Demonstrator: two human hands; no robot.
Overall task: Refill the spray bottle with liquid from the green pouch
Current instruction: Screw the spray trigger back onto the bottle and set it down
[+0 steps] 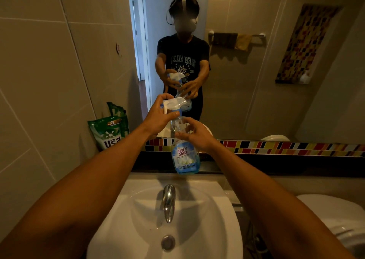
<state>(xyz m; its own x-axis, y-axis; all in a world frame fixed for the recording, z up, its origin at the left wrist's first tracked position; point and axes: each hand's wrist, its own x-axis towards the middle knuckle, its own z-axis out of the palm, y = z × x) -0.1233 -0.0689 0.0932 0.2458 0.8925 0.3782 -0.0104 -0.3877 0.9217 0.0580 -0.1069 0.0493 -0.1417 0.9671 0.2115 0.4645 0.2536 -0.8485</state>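
Note:
A clear spray bottle with a blue label stands upright on the dark ledge behind the sink. My left hand grips its white trigger head from the left. My right hand wraps the bottle's neck and shoulder from the right. The green pouch leans against the tiled wall at the left end of the ledge, apart from both hands.
A white sink with a chrome tap lies right below the bottle. A mirror above the ledge reflects a person and the bottle. A toilet sits at the right. A coloured tile strip runs under the mirror.

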